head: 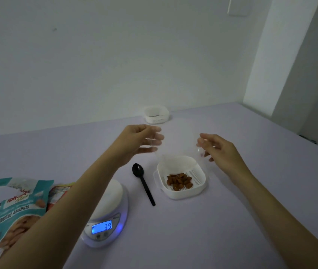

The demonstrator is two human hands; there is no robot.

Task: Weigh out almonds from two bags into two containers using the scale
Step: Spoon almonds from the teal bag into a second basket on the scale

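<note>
Progress check, first portion. First container (183,194), white with a slotted inner basket, sits on the desk (232,220) just right of the black spoon (143,183), off the scale. Almonds (179,181) lie in a small heap on the basket floor and cover only part of it. Scale (105,214) stands by the left forearm, platform bare. Lit display reads 39, possibly with a minus mark in front, as a tared scale reads with its container off; that is my inference.

Left grip (140,140) and right grip (220,150) are raised above and just behind the first container, facing each other. Between them a clear lid (177,146) shows faintly, mostly by its edges. Left grip: fingers curled round the lid's left edge. Right grip: thumb and fingers pinch its right edge. Neither holds anything else.

Second container (156,115) stands well apart at the far side of the desk by the wall; I cannot tell its contents from here. Teal almond bag (8,210) lies at the near left. Second bag (61,191) is partly hidden behind it and the forearm.

Judgement: first weighing looks done, and capping is the step in hand. Left to do: seat the lid, bring the second container to the scale, tare, weigh from the other bag, close. Roughly halfway.
</note>
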